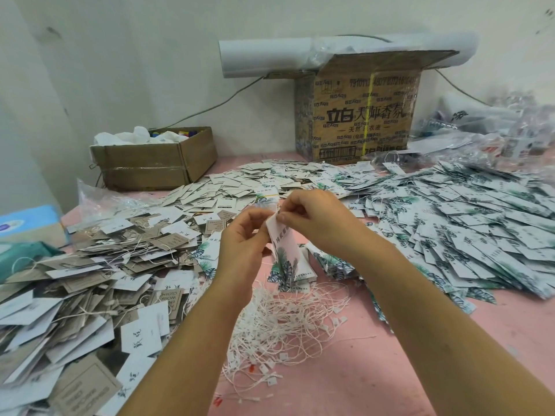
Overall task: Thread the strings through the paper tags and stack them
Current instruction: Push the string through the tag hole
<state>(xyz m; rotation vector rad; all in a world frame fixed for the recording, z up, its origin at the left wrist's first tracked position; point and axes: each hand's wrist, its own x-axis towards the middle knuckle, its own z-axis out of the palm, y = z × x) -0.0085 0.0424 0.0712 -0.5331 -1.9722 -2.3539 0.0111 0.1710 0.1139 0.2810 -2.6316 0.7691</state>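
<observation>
Above the pink table (360,370) I hold one white paper tag (283,244) with a green leaf print. My left hand (243,238) pinches its left upper edge and my right hand (312,217) pinches its top. The tag hangs upright between them. Whether a string sits in its hole is hidden by my fingers. A tangle of white strings (282,325) with small plastic locks lies on the table just below my hands. A short stack of leaf-print tags (295,273) lies behind the held tag.
A wide heap of leaf-print tags (468,217) covers the right side. Grey and white strung tags (90,283) pile up on the left. A low open carton (156,160) and a tall printed carton (360,112) stand against the wall. A blue tissue pack (30,223) sits far left.
</observation>
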